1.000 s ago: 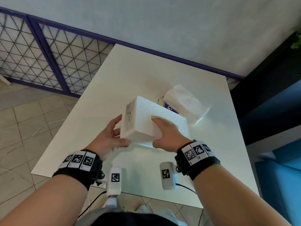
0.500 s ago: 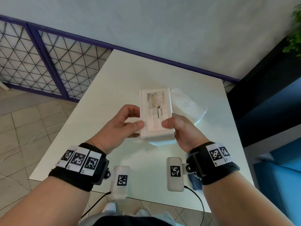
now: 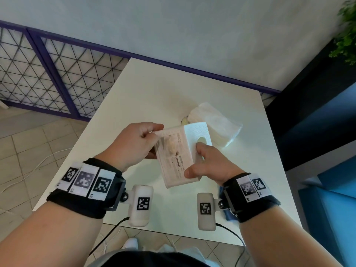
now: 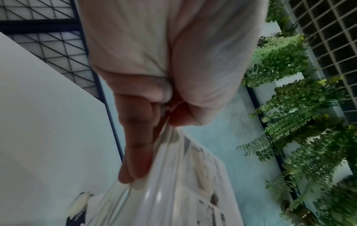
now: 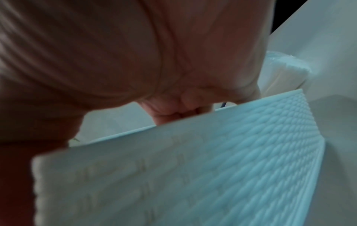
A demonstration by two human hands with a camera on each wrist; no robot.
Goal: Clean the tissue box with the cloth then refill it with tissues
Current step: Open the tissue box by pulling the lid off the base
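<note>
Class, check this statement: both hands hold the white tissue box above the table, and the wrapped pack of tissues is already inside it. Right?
Not quite. Both hands do hold the tissue box above the table, but the pack of tissues lies on the table behind it, as the head view shows.

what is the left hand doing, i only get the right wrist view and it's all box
observer: The left hand pinches the far edge of the clear printed bottom cover of the tissue box.
operator: is the box down on the table
observer: It looks lifted off the white table, with the right hand gripping its near end.
operator: where's the opening facing
observer: The oval opening faces right, just above the right hand's fingers.
</note>
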